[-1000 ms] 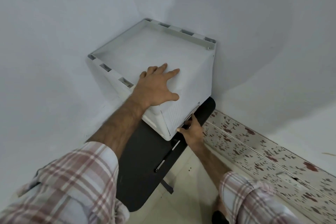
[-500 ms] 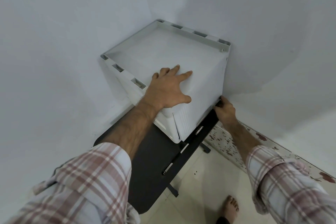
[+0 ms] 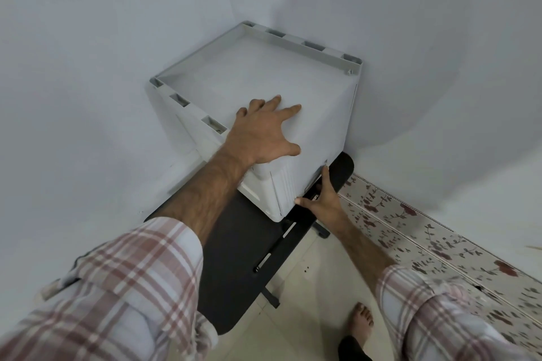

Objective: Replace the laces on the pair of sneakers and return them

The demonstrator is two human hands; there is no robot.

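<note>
**Right hand back at the cabinet's lower front corner**

Since half a second ago the right hand [image 3: 321,202] has dropped from the white storage cabinet's [image 3: 264,79] right side to its near bottom corner, thumb and fingers spread against it. Left hand [image 3: 264,132] lies flat, fingers splayed, on the cabinet top. Beneath the cabinet sits a black table [image 3: 234,258]. No sneakers or writing visible; the cabinet front is hard to make out.

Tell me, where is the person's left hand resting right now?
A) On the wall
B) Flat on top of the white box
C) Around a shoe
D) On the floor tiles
B: the left hand lies with fingers spread on the top of the white box, which sits on the black table in the corner.
</note>
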